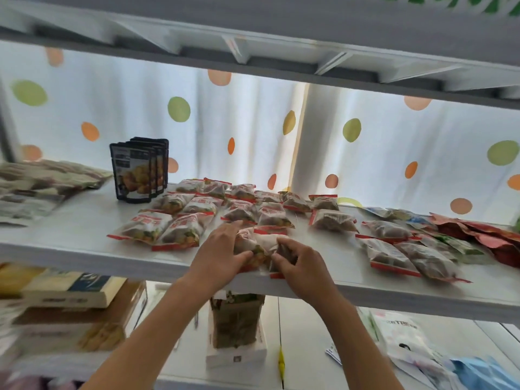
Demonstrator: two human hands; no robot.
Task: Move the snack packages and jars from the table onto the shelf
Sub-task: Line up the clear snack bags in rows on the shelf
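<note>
A small clutch of snack packets (260,250) sits at the front edge of the white shelf (84,235), held from both sides; the left hand (218,256) lies over its left end with the thumb pinching, the right hand (299,263) has its fingers (281,244) curled into the wrapper — both gripping, neither open; the step looks like setting down and sorting; next, I judge, comes release and lining them up beside the rows of matching packets (197,215) — the black pouches (139,170) stand behind.
</note>
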